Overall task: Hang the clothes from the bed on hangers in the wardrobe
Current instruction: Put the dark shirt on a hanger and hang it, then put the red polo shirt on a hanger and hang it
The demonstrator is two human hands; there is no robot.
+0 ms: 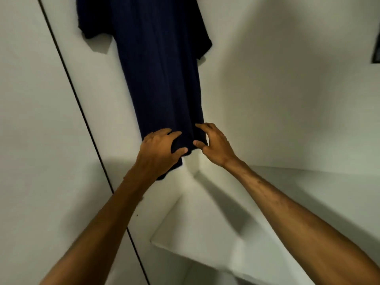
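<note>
A dark navy T-shirt hangs down inside the white wardrobe, its top and any hanger cut off by the frame's upper edge. My left hand grips the shirt's bottom hem, thumb and fingers curled round the cloth. Just to its right, my right hand pinches the hem's right corner between thumb and bent fingers. Both forearms reach up from the bottom of the view.
The wardrobe's white back wall and a white shelf lie behind and below the shirt. A white panel with a thin dark seam runs along the left. A dark object shows at the right edge.
</note>
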